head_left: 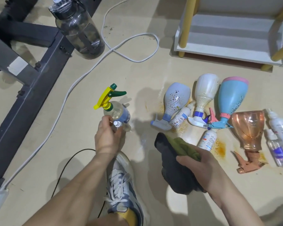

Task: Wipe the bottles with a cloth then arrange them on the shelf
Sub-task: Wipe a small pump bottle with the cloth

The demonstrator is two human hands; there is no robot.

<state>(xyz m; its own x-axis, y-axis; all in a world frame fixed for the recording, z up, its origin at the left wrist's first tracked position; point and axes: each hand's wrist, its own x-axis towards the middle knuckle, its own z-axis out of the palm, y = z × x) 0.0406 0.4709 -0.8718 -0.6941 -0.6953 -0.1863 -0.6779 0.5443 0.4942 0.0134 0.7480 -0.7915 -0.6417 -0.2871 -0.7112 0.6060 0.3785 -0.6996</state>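
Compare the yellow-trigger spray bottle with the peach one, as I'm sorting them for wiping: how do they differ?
The yellow-trigger spray bottle stands upright; the peach spray bottle lies on its side. The yellow-trigger one has a clear body with a blue label; the peach one is tinted peach. Orange stains mark the floor beside the peach one, not the yellow-trigger one. Both are see-through trigger sprayers.

Beige floor (pixel 137 75); orange stains (pixel 220 149) just beyond right hand (pixel 201 165) gripping cloth (pixel 178 149); lying on sides there: lilac sprayer (pixel 176 101), white sprayer (pixel 206 90), blue sprayer (pixel 230 97), amber sprayer (pixel 248 128), small white bottles (pixel 180 117) between; upright just beyond left hand (pixel 107 137) gripping small clear bottle (pixel 117 124): yellow-trigger sprayer (pixel 116 110); far beyond: dark water bottle (pixel 78 28), white cable (pixel 88 74), white shelf (pixel 227 41).
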